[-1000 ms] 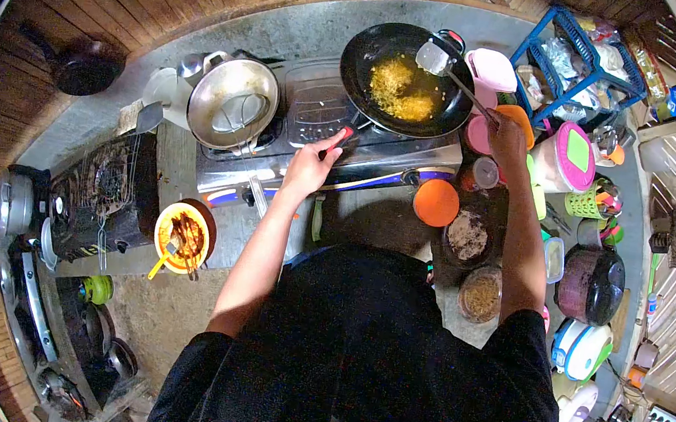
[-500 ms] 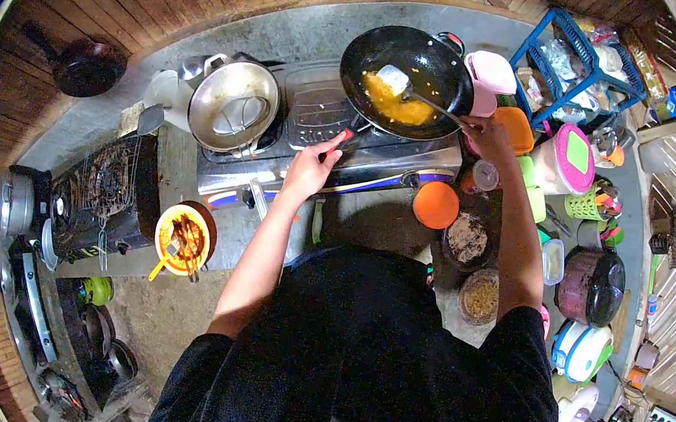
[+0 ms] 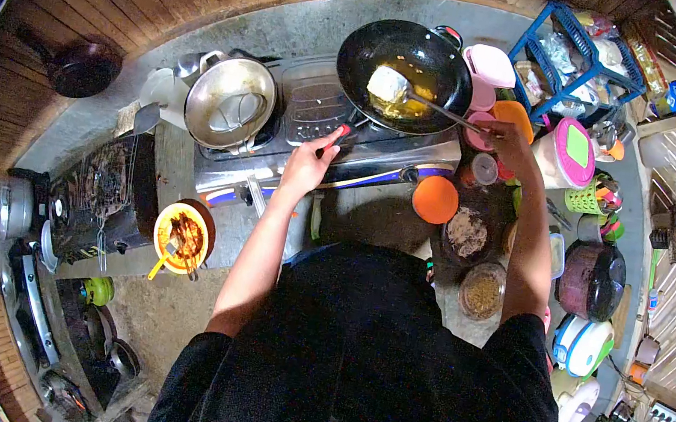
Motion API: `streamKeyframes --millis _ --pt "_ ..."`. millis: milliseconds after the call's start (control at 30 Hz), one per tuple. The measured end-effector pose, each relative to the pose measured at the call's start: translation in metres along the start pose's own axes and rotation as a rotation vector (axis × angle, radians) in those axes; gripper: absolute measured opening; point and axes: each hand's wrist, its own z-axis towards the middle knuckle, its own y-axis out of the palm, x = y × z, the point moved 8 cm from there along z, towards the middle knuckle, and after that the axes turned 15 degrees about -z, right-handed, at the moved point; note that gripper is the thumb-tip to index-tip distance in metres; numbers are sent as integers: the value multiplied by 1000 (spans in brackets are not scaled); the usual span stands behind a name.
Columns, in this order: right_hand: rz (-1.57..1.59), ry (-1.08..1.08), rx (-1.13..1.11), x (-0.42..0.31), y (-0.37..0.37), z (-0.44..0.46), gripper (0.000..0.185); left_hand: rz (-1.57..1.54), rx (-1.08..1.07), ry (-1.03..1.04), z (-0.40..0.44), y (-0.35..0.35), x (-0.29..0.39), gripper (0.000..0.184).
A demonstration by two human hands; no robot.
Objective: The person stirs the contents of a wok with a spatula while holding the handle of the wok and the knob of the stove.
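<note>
A black wok (image 3: 453,72) sits on the right side of the stove, with a shallow yellow-orange liquid and small bits (image 3: 408,110) in its bottom. My left hand (image 3: 307,165) is closed on the wok's red-tipped near handle (image 3: 343,131). In my right hand (image 3: 507,146) is the handle of a metal spatula (image 3: 443,109), held from the wok's right. The spatula's broad blade (image 3: 387,84) catches bright light over the liquid, inside the wok. Left of the wok stands a wide metal pan (image 3: 257,79) with a wire-like tool lying in it.
The gas stove (image 3: 308,177) spans the counter. Nearby are an orange lid (image 3: 435,200), a bowl of brown food (image 3: 482,290) and a pink-lidded container (image 3: 571,149). A yellow bowl of dark red sauce (image 3: 167,217) stands left. A blue rack (image 3: 547,107) stands at back right.
The spatula blade has moved slightly left and nearer me, and my right hand has shifted right. The liquid looks darker and less spread out. My left hand stays on the wok handle.
</note>
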Motion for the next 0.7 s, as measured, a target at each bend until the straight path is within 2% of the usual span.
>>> streamKeyframes --millis 33,100,133,200,333,400,433,533,600,633,700 --pt "0 0 0 -10 -7 -2 21 -5 3 21 2 0 -3 40" --pt "-350 68 35 -20 -22 -5 22 -10 7 41 2 1 -5 40" --pt "-350 69 35 -18 -22 -6 22 -27 7 51 2 0 -4 40" --pt "-398 -23 222 -21 -36 -7 23 -44 7 62 1 0 -1 40" --pt "-624 -6 394 -27 -50 -8 25 -50 16 97 3 1 -3 40" --pt "-737 183 311 -22 -54 -9 26 -58 17 118 3 0 -2 40" --pt "-738 181 311 -30 -57 -12 26 -46 23 122 1 0 -1 40" --pt "-696 153 255 -33 -57 -15 25 -34 27 120 0 -1 2 40" --pt "-632 -79 272 -28 -53 -11 27 -34 26 112 0 -1 3 40" --pt "-632 -78 271 -21 -54 -8 27 -23 24 86 0 -1 3 40" --pt "-500 2 0 2 -36 -2 28 -12 22 61 0 -1 1 40"
